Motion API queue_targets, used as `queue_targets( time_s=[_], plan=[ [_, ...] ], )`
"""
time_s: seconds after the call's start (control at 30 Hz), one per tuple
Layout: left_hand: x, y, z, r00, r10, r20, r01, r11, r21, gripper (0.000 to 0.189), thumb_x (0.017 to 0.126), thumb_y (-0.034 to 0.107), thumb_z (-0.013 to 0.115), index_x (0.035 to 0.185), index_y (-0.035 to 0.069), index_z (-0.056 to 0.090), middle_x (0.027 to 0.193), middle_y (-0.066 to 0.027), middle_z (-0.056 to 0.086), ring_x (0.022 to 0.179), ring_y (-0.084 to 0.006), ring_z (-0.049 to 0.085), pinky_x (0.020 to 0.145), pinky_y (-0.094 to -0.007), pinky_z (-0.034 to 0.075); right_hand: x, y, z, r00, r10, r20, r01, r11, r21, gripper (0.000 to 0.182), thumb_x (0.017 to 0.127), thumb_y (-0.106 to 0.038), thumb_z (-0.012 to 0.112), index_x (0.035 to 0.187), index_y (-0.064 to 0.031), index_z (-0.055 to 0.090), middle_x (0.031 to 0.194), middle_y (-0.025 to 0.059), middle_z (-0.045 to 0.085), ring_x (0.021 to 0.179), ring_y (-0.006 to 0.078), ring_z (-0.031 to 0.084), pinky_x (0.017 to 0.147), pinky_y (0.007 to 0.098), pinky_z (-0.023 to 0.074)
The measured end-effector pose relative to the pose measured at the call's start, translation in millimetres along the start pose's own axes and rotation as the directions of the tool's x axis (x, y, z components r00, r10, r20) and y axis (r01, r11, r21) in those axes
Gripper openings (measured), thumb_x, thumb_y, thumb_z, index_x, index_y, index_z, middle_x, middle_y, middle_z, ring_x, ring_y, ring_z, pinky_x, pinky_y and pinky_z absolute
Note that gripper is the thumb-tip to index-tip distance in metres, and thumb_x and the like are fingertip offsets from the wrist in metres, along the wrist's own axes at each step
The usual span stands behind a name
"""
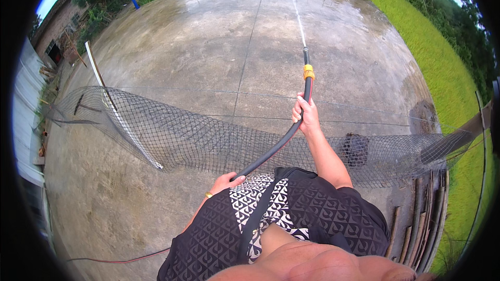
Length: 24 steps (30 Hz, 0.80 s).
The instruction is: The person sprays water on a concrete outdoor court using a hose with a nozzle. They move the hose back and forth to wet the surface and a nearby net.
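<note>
My right hand (307,114) grips a black hose with a red stripe (274,147), just behind its yellow coupling (308,72). Farther back along the same hose, my left hand (226,182) holds it at waist height. Beyond the coupling a dark nozzle with a metal tip (306,55) points away from me. A narrow jet of water (298,15) shoots from it across the concrete slab (195,47). Below and in front of my hands stretches a black mesh net (191,128), sagging from left to right.
A white pole (95,64) leans by the net at left. Bamboo poles (420,222) lie at lower right, and a dark pile (354,149) shows behind the mesh. The hose's tail (117,260) trails at lower left. Green field (441,43) borders the slab; a metal-sheet wall (28,113) stands left.
</note>
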<state>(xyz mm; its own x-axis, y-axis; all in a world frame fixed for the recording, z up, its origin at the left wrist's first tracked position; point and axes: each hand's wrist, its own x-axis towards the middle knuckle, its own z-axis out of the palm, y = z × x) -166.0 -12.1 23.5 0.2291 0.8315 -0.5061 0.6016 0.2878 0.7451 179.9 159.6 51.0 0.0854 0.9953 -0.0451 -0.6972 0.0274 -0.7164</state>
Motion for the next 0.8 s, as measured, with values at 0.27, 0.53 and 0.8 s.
queue_targets(
  time_s=[0.27, 0.53, 0.8],
  plan=[
    [-1, 4, 1, 1.000, -0.005, 0.010, 0.005, 0.999, -0.053, 0.054, 0.094, 0.055, 0.065, 0.099, 0.001, 0.067, 0.078, -0.0097, 0.064, 0.074, -0.0177, 0.058, 0.069, -0.0349, 0.046, 4, 0, -2, 1.000, -0.001, 0.021, 0.002, 1.000, -0.019, 0.019, 0.101, -0.016, 0.059, 0.117, -0.0112, 0.050, 0.062, 0.0015, 0.044, 0.043, 0.0132, 0.043, 0.037, 0.0300, 0.0383],
    [10, 2, 2, 0.999, 0.003, 0.034, -0.002, 0.999, -0.043, 0.053, 0.094, 0.053, 0.066, 0.100, 0.000, 0.067, 0.079, -0.0097, 0.064, 0.075, -0.0167, 0.058, 0.069, -0.0343, 0.046, -1, -4, -13, 0.999, -0.022, -0.040, 0.023, 1.000, 0.020, 0.019, 0.100, -0.015, 0.060, 0.115, -0.0122, 0.050, 0.061, 0.0016, 0.043, 0.042, 0.0134, 0.043, 0.036, 0.0305, 0.0382],
    [22, 19, 17, 0.997, 0.016, 0.076, -0.015, 1.000, -0.010, 0.052, 0.094, 0.052, 0.066, 0.100, 0.000, 0.068, 0.078, -0.0087, 0.064, 0.074, -0.0153, 0.057, 0.069, -0.0337, 0.046, -11, -26, -37, 0.992, -0.074, -0.099, 0.074, 0.997, 0.002, 0.018, 0.100, -0.015, 0.061, 0.113, -0.0124, 0.050, 0.060, 0.0016, 0.043, 0.042, 0.0137, 0.043, 0.037, 0.0309, 0.0386]
  ],
)
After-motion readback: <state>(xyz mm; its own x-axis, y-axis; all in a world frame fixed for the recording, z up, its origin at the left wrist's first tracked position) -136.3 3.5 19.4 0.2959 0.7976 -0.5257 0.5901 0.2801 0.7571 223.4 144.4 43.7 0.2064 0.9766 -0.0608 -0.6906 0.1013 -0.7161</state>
